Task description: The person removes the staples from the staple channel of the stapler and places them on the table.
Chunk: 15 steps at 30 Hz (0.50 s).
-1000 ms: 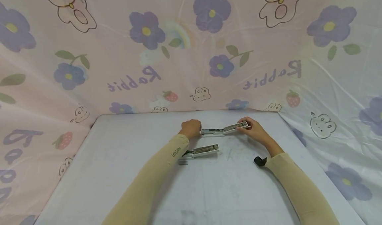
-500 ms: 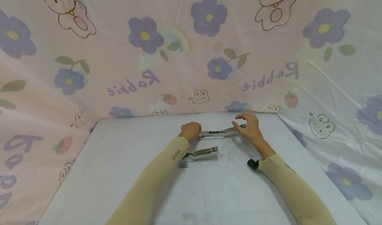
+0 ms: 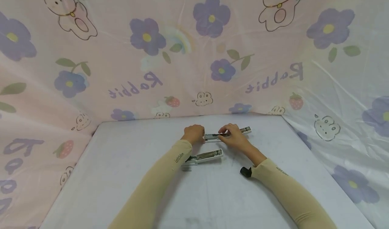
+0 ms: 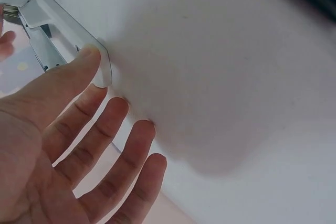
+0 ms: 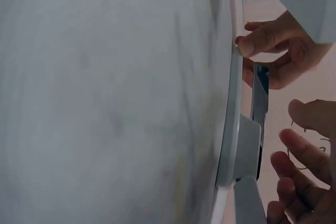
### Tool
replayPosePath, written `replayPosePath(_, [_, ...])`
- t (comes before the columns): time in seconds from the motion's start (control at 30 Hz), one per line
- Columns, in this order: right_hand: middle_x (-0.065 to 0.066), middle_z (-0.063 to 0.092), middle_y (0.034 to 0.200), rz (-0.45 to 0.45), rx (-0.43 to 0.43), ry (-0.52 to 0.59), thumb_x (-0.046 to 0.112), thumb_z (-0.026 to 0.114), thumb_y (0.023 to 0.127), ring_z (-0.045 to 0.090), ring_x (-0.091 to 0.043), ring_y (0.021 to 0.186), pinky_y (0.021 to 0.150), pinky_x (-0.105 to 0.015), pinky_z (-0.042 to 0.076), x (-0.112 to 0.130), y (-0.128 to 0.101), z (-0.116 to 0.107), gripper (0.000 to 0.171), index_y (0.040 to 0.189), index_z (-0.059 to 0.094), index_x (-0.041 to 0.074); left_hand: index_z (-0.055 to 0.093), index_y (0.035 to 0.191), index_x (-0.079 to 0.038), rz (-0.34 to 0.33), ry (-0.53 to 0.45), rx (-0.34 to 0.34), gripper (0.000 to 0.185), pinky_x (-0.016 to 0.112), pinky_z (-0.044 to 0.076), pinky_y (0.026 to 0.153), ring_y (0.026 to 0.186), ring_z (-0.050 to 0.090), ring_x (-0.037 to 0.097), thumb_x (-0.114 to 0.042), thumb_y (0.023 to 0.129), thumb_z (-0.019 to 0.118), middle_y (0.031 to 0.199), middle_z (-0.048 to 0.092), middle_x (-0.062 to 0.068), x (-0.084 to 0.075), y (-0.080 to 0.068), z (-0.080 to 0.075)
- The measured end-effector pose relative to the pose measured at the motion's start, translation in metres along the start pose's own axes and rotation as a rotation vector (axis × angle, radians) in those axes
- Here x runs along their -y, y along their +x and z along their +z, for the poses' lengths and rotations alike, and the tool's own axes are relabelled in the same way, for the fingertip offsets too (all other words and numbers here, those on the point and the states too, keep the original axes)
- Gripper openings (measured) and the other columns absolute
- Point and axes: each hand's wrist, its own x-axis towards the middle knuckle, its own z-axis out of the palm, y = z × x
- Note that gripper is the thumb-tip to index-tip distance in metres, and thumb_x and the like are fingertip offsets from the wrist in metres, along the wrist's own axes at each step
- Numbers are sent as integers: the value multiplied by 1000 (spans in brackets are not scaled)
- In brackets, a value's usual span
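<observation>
A white stapler (image 3: 210, 137) lies folded wide open near the back of the table, its long metal-lined arm (image 3: 245, 130) slanting up to the right. My left hand (image 3: 193, 134) pinches the end of its base; in the left wrist view the thumb (image 4: 90, 56) presses on top while the other fingers spread below. Over the stapler's middle, my right hand (image 3: 234, 137) hovers with loosely bent fingers. The right wrist view shows its thumb and fingertips (image 5: 286, 139) apart, beside the stapler's hinge (image 5: 245, 148). A second opened stapler (image 3: 209, 155) lies nearer, partly hidden by the left sleeve.
A small grey strip (image 3: 186, 169), like staples, lies just in front of the nearer stapler. At the right cuff sits a black wrist camera (image 3: 245, 172). The white table (image 3: 127, 161) ends at a patterned curtain (image 3: 182, 70) behind and at both sides.
My right hand has let go of the stapler's raised arm and moved left over its middle. The left hand keeps its pinch on the base end. The head view has tilted slightly up.
</observation>
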Motion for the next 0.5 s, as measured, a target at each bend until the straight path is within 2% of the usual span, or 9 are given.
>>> replayPosePath(0.2, [-6,68,106,-2,106,-1,17,82,98,53,-25,99,89,-43,46,3,4,7,16,111,78,9,74,110,-14,6,-6,-11,25,47,52,98,99,65,22,-27,93,88,112,74,2,2,-1,1])
replayPosePath(0.33, [-6,68,108,20,148,-14,19,81,98,55,-27,102,90,-46,47,5,7,7,18,114,80,10,74,107,-14,5,-10,-13,23,47,51,97,96,64,21,-27,93,87,111,73,1,2,-2,0])
replayPosePath(0.5, [-7,67,107,47,181,-43,21,81,98,55,-27,100,88,-44,46,11,9,7,21,116,82,10,73,104,-14,3,-8,-5,22,47,52,98,100,66,23,-26,93,88,110,73,1,2,-3,0])
